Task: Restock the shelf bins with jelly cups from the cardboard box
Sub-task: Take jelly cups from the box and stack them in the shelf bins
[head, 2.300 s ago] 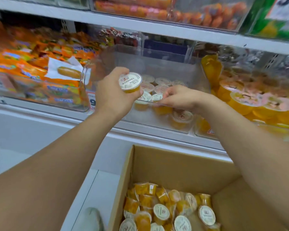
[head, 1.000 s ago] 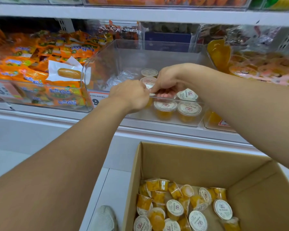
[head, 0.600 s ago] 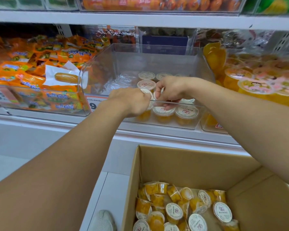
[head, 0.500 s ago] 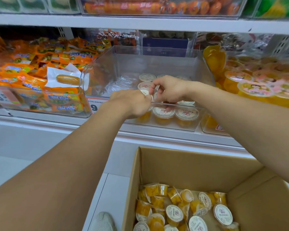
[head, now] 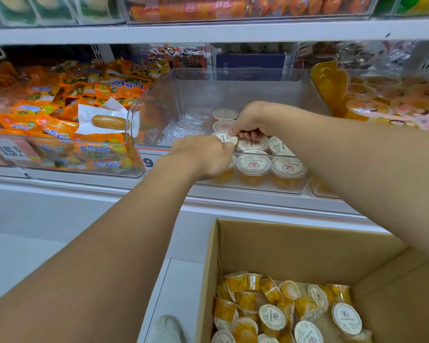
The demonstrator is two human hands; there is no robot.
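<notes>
A clear plastic shelf bin (head: 181, 95) holds several yellow jelly cups with white lids (head: 253, 167) along its front and right side. My left hand (head: 203, 157) reaches over the bin's front wall and grips a jelly cup (head: 227, 139) tilted toward me. My right hand (head: 253, 120) is just above it, fingers curled, pinching the same cup's lid edge. An open cardboard box (head: 270, 246) at the bottom right holds several loose jelly cups (head: 273, 316).
A bin of orange snack packets (head: 67, 112) sits to the left, with a price tag (head: 148, 158) between the bins. Larger jelly cups (head: 372, 107) fill the bin on the right. An upper shelf (head: 208, 30) overhangs. My shoe (head: 165, 330) shows on the white floor.
My left hand lowered its jelly cup from above the bin down to the front row. My right hand shifted from deeper cups to meet it at that cup.
</notes>
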